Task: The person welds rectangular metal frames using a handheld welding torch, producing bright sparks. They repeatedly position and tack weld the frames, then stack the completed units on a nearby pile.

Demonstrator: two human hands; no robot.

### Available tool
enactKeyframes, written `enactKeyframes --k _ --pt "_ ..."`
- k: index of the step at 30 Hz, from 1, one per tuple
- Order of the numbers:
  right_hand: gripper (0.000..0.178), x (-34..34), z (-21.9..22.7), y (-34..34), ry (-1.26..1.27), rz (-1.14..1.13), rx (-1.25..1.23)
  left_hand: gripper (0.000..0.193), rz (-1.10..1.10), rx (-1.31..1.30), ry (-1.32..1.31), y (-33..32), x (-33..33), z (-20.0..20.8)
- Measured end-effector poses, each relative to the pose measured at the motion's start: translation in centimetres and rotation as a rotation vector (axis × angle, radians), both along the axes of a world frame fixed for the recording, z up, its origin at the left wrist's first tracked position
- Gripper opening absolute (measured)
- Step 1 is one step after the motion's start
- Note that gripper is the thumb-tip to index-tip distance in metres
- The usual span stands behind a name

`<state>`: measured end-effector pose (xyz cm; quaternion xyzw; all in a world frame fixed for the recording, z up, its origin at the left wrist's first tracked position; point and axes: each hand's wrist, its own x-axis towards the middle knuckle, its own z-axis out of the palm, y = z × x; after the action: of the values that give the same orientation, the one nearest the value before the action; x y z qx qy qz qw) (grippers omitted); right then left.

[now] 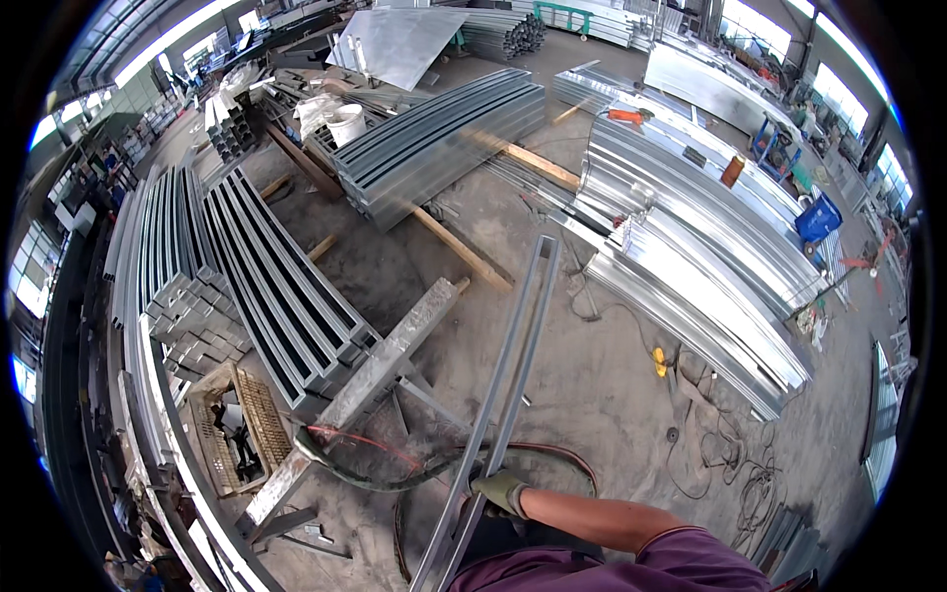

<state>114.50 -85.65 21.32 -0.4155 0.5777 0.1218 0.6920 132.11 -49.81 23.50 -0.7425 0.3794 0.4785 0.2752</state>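
My right hand (501,491), in an olive-green glove, is closed around the edge of a long galvanized steel channel (510,365). The channel slants from the lower edge of the view up to its far end near the middle, with its slot facing up. My left hand is not in view. Left of the channel, a mottled grey metal beam (370,373) lies slantwise on a stand. Several steel channels (286,286) rest with their near ends on this beam. Dark hoses (414,481) curve on the floor behind my hand.
A yellow plastic crate (258,424) with dark parts stands at the left. Stacked channels (439,138) sit on wooden battens (459,247) farther off. Shiny metal profiles (705,296) lie at the right, near a yellow tool (660,362) and tangled cables (755,493).
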Motion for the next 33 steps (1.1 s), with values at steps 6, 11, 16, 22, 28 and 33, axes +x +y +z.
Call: enactKeyframes --k 6,11,16,22,28,33 --pt "0.030 -1.3 2.2 -9.6 0.085 -0.112 0.115 0.032 -0.073 -0.043 0.016 -14.0 3.8 0.8" --pt "0.033 -3.1 0.6 -17.1 -0.015 -0.151 0.104 0.031 -0.105 -0.052 -0.010 -24.7 4.1 0.6" --pt "0.037 -5.5 -4.0 -30.0 -0.007 -0.211 0.086 0.030 -0.045 -0.035 -0.079 -35.8 0.8 0.9" --pt "0.032 -7.2 -2.0 -45.9 -0.014 -0.155 0.200 0.029 -0.024 0.000 -0.088 -43.9 -3.6 2.7" --pt "0.032 -4.6 1.2 -58.7 -0.067 -0.086 0.077 0.028 -0.033 -0.072 -0.124 -53.7 -4.9 2.8" --pt "0.034 -2.3 -1.4 -66.7 -0.012 -0.042 0.033 0.033 0.091 -0.056 -0.072 -65.5 -4.6 6.7"
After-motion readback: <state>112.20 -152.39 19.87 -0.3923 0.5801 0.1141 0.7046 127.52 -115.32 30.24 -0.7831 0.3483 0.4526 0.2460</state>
